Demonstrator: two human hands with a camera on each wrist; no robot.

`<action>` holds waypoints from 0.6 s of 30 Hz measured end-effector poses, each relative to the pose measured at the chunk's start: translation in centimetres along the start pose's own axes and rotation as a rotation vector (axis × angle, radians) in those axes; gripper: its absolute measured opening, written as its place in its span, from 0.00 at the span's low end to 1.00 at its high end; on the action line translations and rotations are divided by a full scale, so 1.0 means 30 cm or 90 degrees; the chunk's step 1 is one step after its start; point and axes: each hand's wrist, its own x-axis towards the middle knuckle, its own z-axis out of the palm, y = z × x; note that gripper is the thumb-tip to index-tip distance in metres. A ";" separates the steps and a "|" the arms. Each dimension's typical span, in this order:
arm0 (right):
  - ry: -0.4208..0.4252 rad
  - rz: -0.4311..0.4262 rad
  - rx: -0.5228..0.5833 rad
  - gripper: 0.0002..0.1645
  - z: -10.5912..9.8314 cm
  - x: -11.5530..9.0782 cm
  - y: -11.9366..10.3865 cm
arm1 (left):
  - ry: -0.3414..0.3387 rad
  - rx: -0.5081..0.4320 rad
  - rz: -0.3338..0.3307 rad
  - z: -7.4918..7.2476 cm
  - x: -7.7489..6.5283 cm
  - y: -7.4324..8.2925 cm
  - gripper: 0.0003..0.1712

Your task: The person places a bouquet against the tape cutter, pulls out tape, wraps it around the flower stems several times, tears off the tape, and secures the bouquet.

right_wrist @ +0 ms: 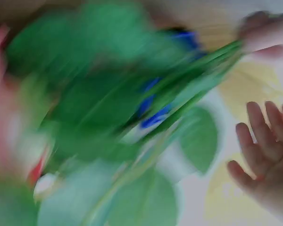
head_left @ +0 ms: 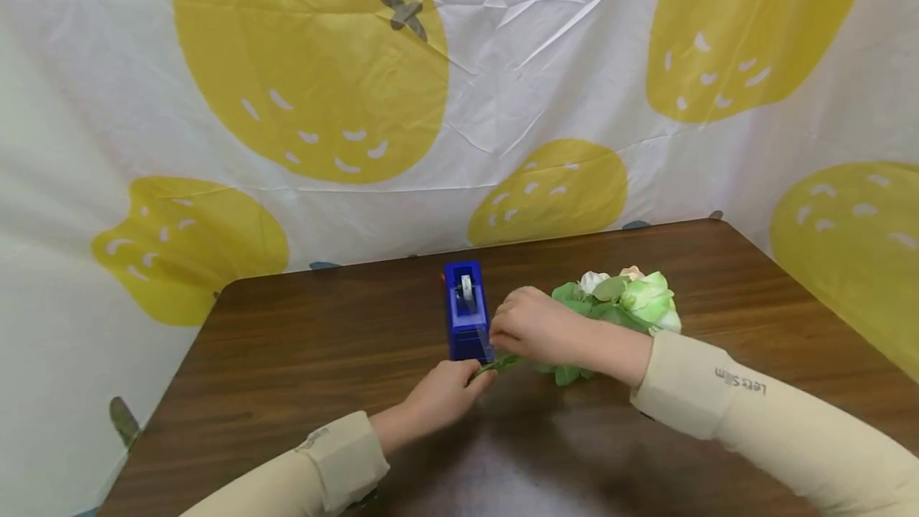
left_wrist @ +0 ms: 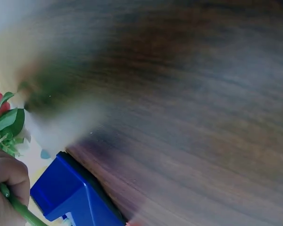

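Observation:
My left hand (head_left: 441, 396) grips the green stems (head_left: 506, 361) of a bouquet of artificial flowers (head_left: 648, 298) in front of the dispenser. The blooms, pale green, white and peach, lie to the right among green leaves, partly behind my right forearm. A blue tape dispenser (head_left: 467, 325) with a roll in it stands just beyond my left hand. My right hand (head_left: 537, 325) is over the stems, beside the dispenser's front end. In the right wrist view, which is blurred, the right hand's fingers (right_wrist: 266, 134) are spread loosely, and stems and leaves (right_wrist: 146, 108) cross the middle.
The dark wooden table (head_left: 323, 325) reaches back to a white cloth (head_left: 373, 222) printed with yellow fruit, which hangs behind it and along the sides. Both forearms, in cream sleeves (head_left: 689, 385), come in over the near part of the table.

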 end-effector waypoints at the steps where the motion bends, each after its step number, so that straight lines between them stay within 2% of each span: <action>1: -0.016 -0.005 -0.038 0.07 -0.001 0.009 0.017 | -0.005 0.002 -0.004 0.000 -0.001 0.000 0.21; 3: -0.095 -0.010 -0.067 0.09 0.011 0.025 0.046 | -0.007 0.018 -0.007 -0.001 -0.004 0.000 0.21; 6: -0.241 0.025 -0.041 0.13 0.042 0.052 0.078 | 0.008 0.083 -0.001 0.002 -0.005 -0.001 0.20; 9: -0.365 0.056 -0.006 0.17 0.067 0.087 0.098 | 0.047 0.206 0.045 0.009 -0.006 -0.006 0.19; 11: -0.427 0.063 0.019 0.20 0.074 0.109 0.109 | 0.075 0.273 0.074 0.016 -0.006 -0.011 0.18; 14: -0.481 0.061 0.059 0.22 0.078 0.130 0.124 | 0.106 0.329 0.113 0.023 -0.005 -0.016 0.18; 18: -0.483 0.043 0.105 0.16 0.081 0.137 0.137 | 0.130 0.349 0.134 0.023 -0.005 -0.019 0.18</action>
